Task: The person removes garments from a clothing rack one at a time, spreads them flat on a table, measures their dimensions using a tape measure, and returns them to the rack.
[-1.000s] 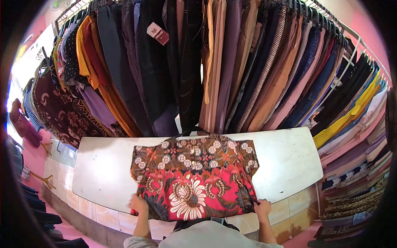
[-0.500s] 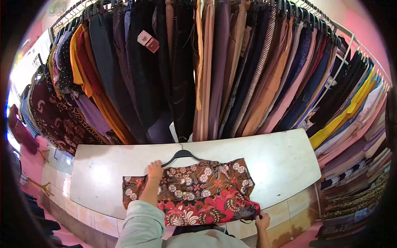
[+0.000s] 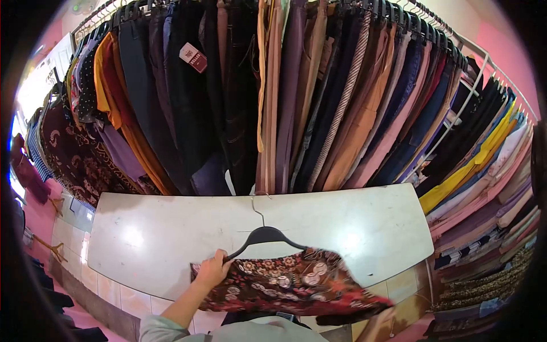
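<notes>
A brown and red batik-patterned garment point(image 3: 279, 282) hangs on a black clothes hanger point(image 3: 266, 234) over the near edge of the white table. My left hand point(image 3: 212, 270) is closed around the hanger's left arm, at the garment's shoulder. Low on the right, my right hand point(image 3: 383, 319) is smeared by motion and partly behind the fabric; it grips the garment's lower right edge, which stretches toward it. The hanger's metal hook points away from me over the tabletop.
The white table point(image 3: 165, 228) spans the space before me. Behind it a long rack holds many hanging trousers point(image 3: 233, 114) and shirts, one with a paper tag point(image 3: 194, 57). More clothes point(image 3: 484, 159) hang at the right, above stacked folded fabrics point(image 3: 484, 285).
The garment and hanger have been drawn toward me and off most of the tabletop. Both hands have come nearer; the right one moved rightward, and the fabric now bunches and tilts.
</notes>
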A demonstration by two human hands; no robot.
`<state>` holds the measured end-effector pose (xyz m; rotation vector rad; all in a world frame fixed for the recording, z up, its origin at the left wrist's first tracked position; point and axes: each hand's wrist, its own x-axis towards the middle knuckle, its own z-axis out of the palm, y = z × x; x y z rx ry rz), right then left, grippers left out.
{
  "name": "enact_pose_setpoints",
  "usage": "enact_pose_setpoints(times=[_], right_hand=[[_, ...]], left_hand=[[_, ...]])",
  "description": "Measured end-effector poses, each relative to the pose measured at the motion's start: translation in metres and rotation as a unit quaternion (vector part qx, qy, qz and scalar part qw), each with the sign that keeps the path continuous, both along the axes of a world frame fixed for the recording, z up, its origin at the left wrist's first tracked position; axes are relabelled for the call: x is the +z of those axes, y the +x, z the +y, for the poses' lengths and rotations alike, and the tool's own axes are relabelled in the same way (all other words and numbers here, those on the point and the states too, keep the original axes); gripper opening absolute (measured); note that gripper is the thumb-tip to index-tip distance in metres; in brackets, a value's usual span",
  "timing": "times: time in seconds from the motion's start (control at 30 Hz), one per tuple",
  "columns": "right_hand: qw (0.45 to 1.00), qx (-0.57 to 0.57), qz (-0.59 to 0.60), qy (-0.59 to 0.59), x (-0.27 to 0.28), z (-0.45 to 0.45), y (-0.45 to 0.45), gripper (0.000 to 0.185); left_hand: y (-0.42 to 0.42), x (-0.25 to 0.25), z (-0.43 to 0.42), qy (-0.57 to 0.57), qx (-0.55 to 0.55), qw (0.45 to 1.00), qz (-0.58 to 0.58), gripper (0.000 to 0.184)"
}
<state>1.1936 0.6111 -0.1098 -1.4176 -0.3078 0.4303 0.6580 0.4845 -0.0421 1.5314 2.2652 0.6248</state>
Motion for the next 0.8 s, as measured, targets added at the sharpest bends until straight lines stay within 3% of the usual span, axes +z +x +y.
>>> enact_pose_setpoints(times=[0.03,0.07,0.1,0.13,0.17,0.2,0.23,0.27,0.3,0.37,0.4,0.47,0.53,0.67,0.73,0.8], right_hand=[[0.997,-0.035,0.024,0.070,0.020,0.002,-0.024,0.018],[0.998,0.040,0.025,0.044,0.042,0.043,-0.020,0.020],[0.995,0.054,-0.061,0.059,0.078,0.087,-0.051,0.023],[0.996,0.072,0.033,-0.034,0.118,0.125,-0.091,0.025],[0.976,0.152,0.102,0.122,0.067,0.199,-0.074,0.024],[0.918,0.152,-0.363,0.040,0.086,0.231,-0.131,0.023],[0.887,0.144,-0.438,0.006,0.102,0.244,-0.190,0.022],[0.895,0.189,-0.402,0.048,0.093,0.273,-0.244,0.023],[0.897,0.265,-0.344,0.084,0.123,0.252,-0.308,0.021],[0.804,0.452,-0.352,0.160,0.086,0.278,-0.387,0.026],[0.793,0.522,-0.293,0.111,0.101,0.247,-0.425,0.038],[0.775,0.480,-0.362,0.196,0.063,0.217,-0.483,0.053],[0.748,0.515,-0.395,0.139,0.042,0.163,-0.505,0.060],[0.658,0.517,-0.535,0.119,-0.038,0.075,-0.494,0.054],[0.639,0.537,-0.543,0.095,-0.058,0.044,-0.478,0.048],[0.573,0.538,-0.610,0.102,-0.071,0.035,-0.463,0.040]], left_hand=[[0.004,0.002,-0.004,0.050,0.032,0.998,-0.020,0.024],[0.003,-0.001,-0.009,0.049,0.035,0.998,-0.017,0.024],[0.002,-0.006,-0.015,0.120,0.090,0.988,-0.038,0.021],[0.002,-0.009,-0.020,0.190,0.145,0.969,-0.059,0.019],[0.006,0.021,-0.024,0.158,0.219,0.956,-0.114,0.014],[-0.002,0.010,-0.035,0.153,0.224,0.956,-0.113,0.014],[-0.018,-0.010,-0.050,0.182,0.275,0.939,-0.093,0.014],[-0.034,-0.026,-0.065,0.213,0.325,0.919,-0.072,0.014],[-0.046,-0.033,-0.078,0.211,0.326,0.919,-0.068,0.014],[-0.069,-0.048,-0.104,0.253,0.407,0.878,0.004,0.017],[-0.084,-0.061,-0.118,0.253,0.406,0.878,0.006,0.017],[-0.114,-0.089,-0.148,0.228,0.496,0.838,-0.021,0.019],[-0.140,-0.106,-0.170,0.232,0.492,0.839,-0.011,0.021],[-0.189,-0.134,-0.208,0.162,0.565,0.809,0.002,0.023],[-0.209,-0.150,-0.227,0.121,0.577,0.807,0.019,0.024],[-0.225,-0.171,-0.242,0.114,0.582,0.804,0.045,0.025]])
